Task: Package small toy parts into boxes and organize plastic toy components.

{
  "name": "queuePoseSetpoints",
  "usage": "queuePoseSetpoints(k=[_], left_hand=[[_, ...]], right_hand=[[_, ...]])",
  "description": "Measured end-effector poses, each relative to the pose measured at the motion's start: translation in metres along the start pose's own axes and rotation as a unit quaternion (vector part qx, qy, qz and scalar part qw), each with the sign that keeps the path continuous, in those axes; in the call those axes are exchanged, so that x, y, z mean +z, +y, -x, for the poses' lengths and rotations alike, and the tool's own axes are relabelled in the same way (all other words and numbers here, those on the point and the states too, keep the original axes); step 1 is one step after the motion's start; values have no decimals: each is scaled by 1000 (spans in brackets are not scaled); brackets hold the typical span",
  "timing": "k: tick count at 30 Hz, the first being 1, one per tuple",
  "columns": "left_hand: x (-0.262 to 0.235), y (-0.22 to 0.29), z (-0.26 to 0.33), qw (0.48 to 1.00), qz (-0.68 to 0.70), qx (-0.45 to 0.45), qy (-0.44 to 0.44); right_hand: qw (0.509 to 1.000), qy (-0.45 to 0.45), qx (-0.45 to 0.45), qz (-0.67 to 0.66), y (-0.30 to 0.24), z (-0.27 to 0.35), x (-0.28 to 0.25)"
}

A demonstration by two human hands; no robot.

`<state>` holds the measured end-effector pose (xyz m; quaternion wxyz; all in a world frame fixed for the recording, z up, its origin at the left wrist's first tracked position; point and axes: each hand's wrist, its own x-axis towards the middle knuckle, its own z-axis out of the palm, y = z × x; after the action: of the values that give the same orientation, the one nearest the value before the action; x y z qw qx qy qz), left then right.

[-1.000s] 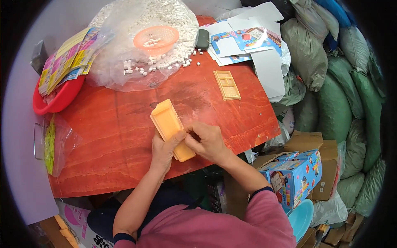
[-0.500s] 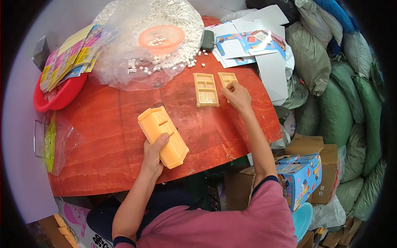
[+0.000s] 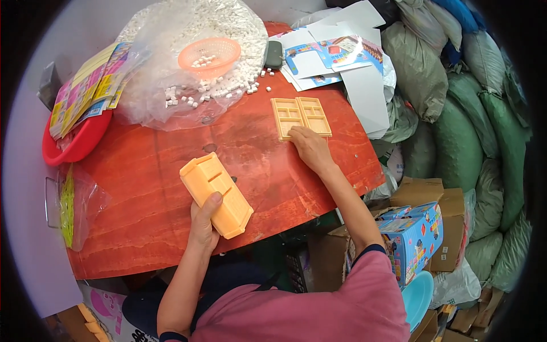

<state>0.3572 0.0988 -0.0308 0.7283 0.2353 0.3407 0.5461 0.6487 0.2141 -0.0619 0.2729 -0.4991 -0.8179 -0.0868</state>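
Note:
My left hand (image 3: 204, 227) grips a thick stack of pale orange plastic compartment trays (image 3: 223, 192), tilted above the near part of the red table (image 3: 142, 199). Its thumb presses on the upper side of the stack, and its other fingers are hidden beneath. Farther off and to the right, a cream-yellow compartment tray (image 3: 289, 115) lies on the table, its hollows facing up. My right hand (image 3: 311, 148) holds the near edge of this tray with bent fingers. A second tray (image 3: 315, 114) of the same kind lies right beside it.
At the back, clear plastic holds many small white cubes, with a pink basket (image 3: 209, 56) among them. A red basin (image 3: 80, 142) with printed cards stands left. Printed sheets (image 3: 336, 57) lie back right. Sacks (image 3: 461, 131) and a cardboard box (image 3: 450, 228) are off the table's right side.
My right hand has shifted from the right tray to the near edge of the left one. The two trays now lie close together. My left hand still holds the stack.

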Motion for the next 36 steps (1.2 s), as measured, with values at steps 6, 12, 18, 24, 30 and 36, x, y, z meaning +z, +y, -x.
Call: queuePoseSetpoints(k=[6, 12, 18, 24, 30, 36], left_hand=[[-5, -11, -4, 1000, -8, -5, -4], [-1, -15, 1, 1000, 23, -7, -1], [-3, -20, 6, 999, 22, -16, -18], [4, -24, 0, 998, 51, -3, -22], [12, -23, -3, 994, 44, -1, -97], [7, -20, 1, 996, 5, 9, -92]], right_hand=[[999, -5, -2, 33, 21, 14, -13], [999, -33, 34, 19, 48, 23, -19], [998, -50, 37, -5, 53, 29, -31], [893, -39, 250, -373, -91, 5, -58], [676, -201, 304, -640, -147, -3, -56], [649, -205, 284, -675, -153, -1, -54]])
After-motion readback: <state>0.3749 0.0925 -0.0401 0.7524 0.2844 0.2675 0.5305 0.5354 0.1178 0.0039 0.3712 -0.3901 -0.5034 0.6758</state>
